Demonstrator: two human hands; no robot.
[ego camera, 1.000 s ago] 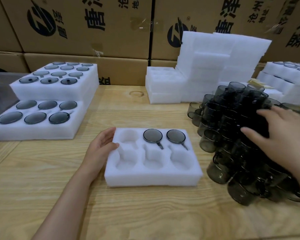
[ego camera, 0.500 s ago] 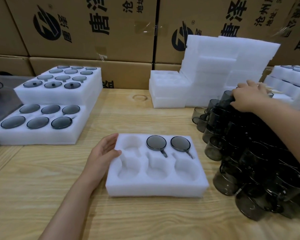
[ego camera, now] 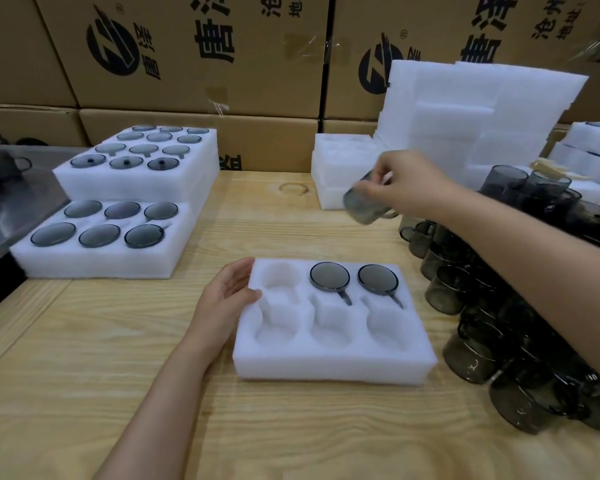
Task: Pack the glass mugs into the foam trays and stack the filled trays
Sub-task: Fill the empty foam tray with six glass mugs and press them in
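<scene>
Glass mug (ego camera: 364, 206), smoky grey, is hanging in the air over the far middle of the table, with the right hand (ego camera: 404, 181) pinching it, fingers curling round its wall. A pale wooden table (ego camera: 118, 341) is carrying everything, and a wall of printed cardboard boxes (ego camera: 194, 64) is closing off the back. A grey metal surface (ego camera: 11, 202) is adjoining the wood at the left.

On the table's left, filled trays (ego camera: 118, 261) are sitting in a stepped stack, the lower one showing six mugs and the higher block behind showing twelve. Empty foam pieces (ego camera: 465, 116) are standing piled at the back right. A heap of mugs (ego camera: 482, 299) is crowding the right side, and the right forearm is crossing over it and hiding part of it.

The foam tray (ego camera: 326, 370) is lying in the near middle, its long side running left to right. Two packed mugs (ego camera: 329, 277) are sitting in the middle and right pockets of its far row, round faces up, handles pointing toward the near right. The left hand (ego camera: 229, 294) is resting against the tray's left edge, fingers relaxed, thumb lying on top.

The held mug is tilting, its long axis running from lower left up toward the hand, with one round end facing lower left. Blur is hiding whether that end is mouth or base.
</scene>
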